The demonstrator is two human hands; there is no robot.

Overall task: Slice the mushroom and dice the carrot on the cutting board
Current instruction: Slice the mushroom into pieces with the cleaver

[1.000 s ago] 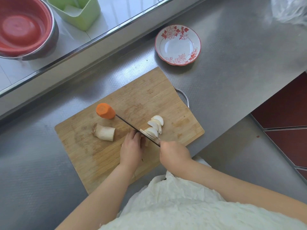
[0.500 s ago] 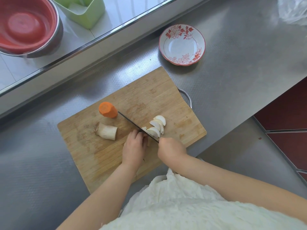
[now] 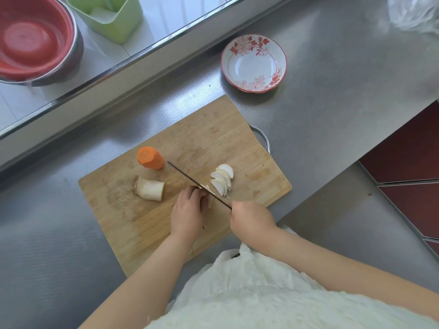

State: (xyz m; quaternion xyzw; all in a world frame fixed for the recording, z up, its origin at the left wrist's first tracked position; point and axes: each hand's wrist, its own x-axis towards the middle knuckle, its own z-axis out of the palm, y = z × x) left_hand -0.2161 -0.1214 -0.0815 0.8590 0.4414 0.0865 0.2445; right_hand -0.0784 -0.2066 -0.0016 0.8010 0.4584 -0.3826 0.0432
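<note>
Mushroom slicing is in hand: right hand [image 3: 251,223] grips the knife [image 3: 197,184], left hand [image 3: 187,210] curls its fingers on the piece [image 3: 210,200] mid-board [image 3: 213,138], beside cut slices [image 3: 222,178]. Next, I judge, another thin cut, fingertips clear; stem [image 3: 149,188] and carrot [image 3: 150,157] wait.

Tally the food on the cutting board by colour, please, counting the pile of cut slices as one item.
Orange: 1, the carrot piece.
White or cream: 3, the mushroom stem piece, the mushroom slices in a pile, and the mushroom piece under the left hand.
Total: 4
</note>
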